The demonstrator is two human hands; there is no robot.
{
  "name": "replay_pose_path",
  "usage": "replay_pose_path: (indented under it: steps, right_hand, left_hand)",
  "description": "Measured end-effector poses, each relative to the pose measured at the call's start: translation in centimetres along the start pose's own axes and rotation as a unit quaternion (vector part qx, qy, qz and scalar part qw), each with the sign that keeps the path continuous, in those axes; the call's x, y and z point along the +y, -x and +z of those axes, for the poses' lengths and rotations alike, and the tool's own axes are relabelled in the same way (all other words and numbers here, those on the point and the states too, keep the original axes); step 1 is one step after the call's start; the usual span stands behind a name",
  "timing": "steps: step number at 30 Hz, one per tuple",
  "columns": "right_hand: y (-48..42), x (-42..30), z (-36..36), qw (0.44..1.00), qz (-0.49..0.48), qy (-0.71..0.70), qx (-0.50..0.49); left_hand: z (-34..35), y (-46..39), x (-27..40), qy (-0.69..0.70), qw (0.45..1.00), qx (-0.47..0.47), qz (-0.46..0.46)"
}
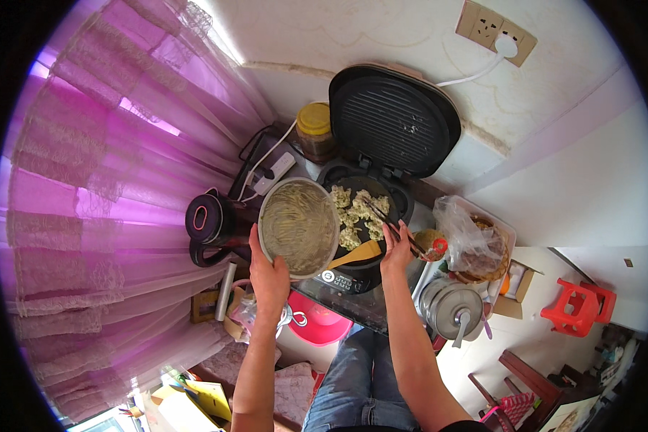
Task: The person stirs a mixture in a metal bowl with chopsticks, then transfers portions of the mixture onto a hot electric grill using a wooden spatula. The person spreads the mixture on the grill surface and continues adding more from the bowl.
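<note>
My left hand [270,275] grips the rim of a round bowl [299,229], tilted so its inside faces me and streaked with batter residue. In my right hand [397,251] is a pair of dark chopsticks [380,212], their tips in lumpy pale-green batter [363,208]. Several clumps of that batter lie on the black plate of an electric griddle [350,275], whose ridged lid [394,121] stands raised at the back. A wooden spatula [364,252] rests across the griddle's front edge, its handle end hidden behind the bowl.
Left of the griddle stand a dark electric kettle [205,218], a white power strip [274,173] and a yellow-lidded jar [315,127]. On the right are a bottle with a red cap [439,246], a plastic bag [461,232] over a basket and a lidded metal pot [445,308]. A pink basin [321,324] sits below.
</note>
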State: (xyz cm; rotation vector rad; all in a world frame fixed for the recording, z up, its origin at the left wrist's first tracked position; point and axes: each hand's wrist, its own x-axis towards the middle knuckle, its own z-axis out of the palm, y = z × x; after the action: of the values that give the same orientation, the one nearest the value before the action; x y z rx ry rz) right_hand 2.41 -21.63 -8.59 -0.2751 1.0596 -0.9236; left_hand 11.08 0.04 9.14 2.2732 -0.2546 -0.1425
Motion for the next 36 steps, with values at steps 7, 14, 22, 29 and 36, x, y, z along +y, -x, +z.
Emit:
replay_pose_path:
  steps: [7,14,22,29,36]
  right_hand:
    - [4.3,-1.7,-0.9,0.994,-0.032,0.072,-0.082]
    - [5.5,-3.1,-1.6,0.984,-0.105,0.117,-0.086]
    - [13.8,-7.3,2.5,0.900,-0.123,0.210,-0.363]
    - [13.9,-5.3,4.4,0.778,-0.293,0.333,-0.445]
    - [18.1,-7.3,6.3,0.709,-0.380,0.345,-0.484]
  left_hand:
    - [-0.7,-0.1,0.1,0.001,1.000,0.011,0.010]
    - [-0.5,-0.3,-0.1,0.028,0.999,0.011,0.017]
    - [-0.8,-0.2,1.1,0.060,0.998,-0.009,-0.008]
    - [-0.9,0.5,2.7,0.040,0.999,-0.005,0.031]
    - [-1.4,1.1,3.7,0.033,0.998,0.004,0.049]
